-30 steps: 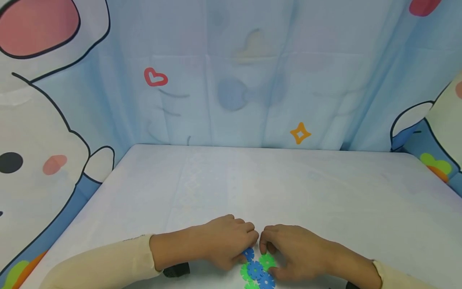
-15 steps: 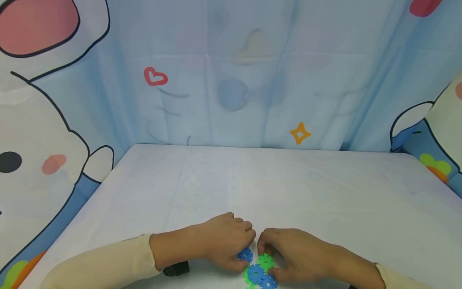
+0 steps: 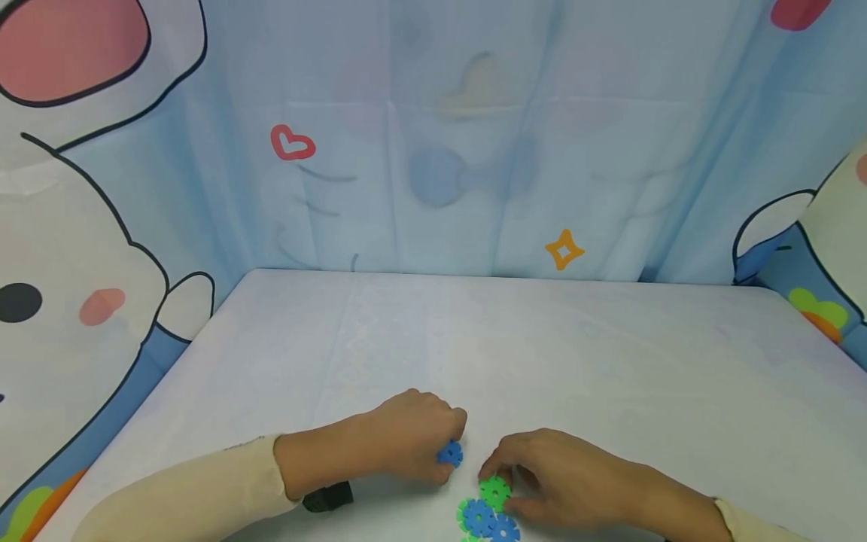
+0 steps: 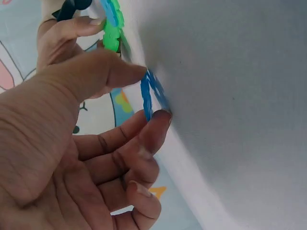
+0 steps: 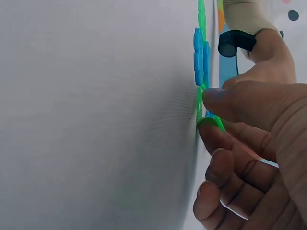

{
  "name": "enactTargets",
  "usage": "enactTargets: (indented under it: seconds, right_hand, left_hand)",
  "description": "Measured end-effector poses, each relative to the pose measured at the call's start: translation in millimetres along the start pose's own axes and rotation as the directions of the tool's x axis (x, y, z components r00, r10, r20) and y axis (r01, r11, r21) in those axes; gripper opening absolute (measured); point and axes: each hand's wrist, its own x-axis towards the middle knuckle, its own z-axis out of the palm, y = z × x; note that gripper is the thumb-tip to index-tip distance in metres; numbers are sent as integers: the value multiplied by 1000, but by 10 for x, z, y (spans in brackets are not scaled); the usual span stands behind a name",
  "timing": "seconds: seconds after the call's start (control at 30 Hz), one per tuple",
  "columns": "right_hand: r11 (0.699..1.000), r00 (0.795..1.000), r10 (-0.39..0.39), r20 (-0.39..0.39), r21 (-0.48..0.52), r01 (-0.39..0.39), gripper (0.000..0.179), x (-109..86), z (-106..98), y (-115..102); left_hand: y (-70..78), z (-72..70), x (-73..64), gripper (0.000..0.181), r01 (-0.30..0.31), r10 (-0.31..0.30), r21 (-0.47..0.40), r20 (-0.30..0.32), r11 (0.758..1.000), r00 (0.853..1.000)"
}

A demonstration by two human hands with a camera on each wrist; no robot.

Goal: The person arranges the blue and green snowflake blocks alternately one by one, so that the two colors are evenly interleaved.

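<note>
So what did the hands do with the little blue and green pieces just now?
The left hand pulled its blue piece up and away from the cluster, pinching it as before. The right hand slid slightly toward the person, keeping hold of the green piece. The cluster and table stayed put.

No readable text anywhere — only printed cartoon shapes.
</note>
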Motion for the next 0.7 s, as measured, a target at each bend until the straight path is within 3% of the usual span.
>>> enactTargets:
  seconds: [0.33, 0.7]
  right_hand:
    - [999, 999, -39, 11, 16, 39, 28, -1, 1, 25]
    - [996, 995, -95, -12, -4, 95, 26, -8, -8, 36]
  left_hand:
    - [-36, -17, 3, 23, 17, -17, -141, 3, 990, 1000]
    - [-85, 25, -14, 22, -89, 83, -84, -71, 993, 994]
